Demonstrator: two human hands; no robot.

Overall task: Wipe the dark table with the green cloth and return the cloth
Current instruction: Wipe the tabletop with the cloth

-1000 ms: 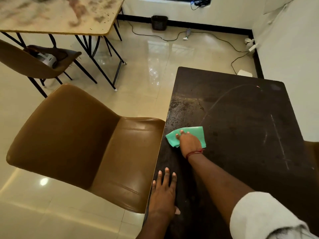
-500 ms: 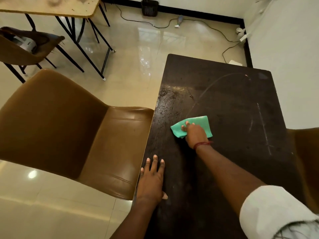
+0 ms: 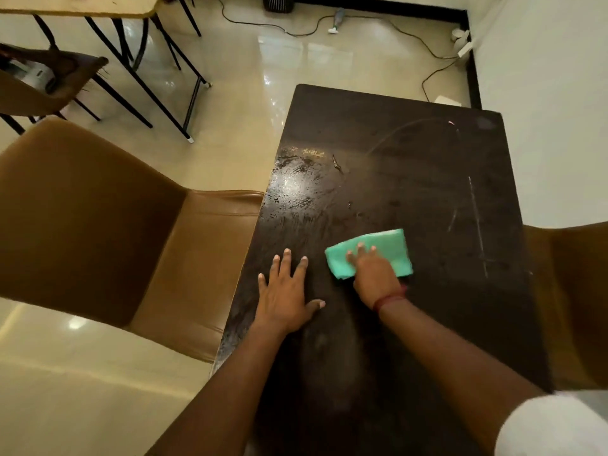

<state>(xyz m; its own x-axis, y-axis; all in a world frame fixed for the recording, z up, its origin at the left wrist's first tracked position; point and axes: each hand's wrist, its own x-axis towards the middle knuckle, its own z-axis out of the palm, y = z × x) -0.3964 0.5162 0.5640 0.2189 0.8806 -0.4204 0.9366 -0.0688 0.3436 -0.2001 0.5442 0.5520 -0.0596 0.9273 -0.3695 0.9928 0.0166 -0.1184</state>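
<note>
The dark table (image 3: pixel 411 166) fills the middle of the head view, with wet streaks near its left edge and pale scratch marks on its right side. A folded green cloth (image 3: pixel 386 246) lies flat on it, slightly left of centre. My right hand (image 3: pixel 373 274) presses down on the cloth's near half, fingers spread over it, a red thread around the wrist. My left hand (image 3: pixel 286 291) rests flat on the tabletop just left of the cloth, fingers apart, holding nothing.
A brown leather chair (image 3: pixel 108 232) stands against the table's left edge. Another brown chair (image 3: pixel 572 297) is at the right edge. A light table (image 3: pixel 82 6) with black legs and a third chair (image 3: pixel 42 80) stand at back left. Cables (image 3: pixel 427 47) run across the floor.
My right hand has slid the green cloth to the right and toward me across the table. The left hand stays flat on the tabletop near the left edge. The camera has tilted downward.
</note>
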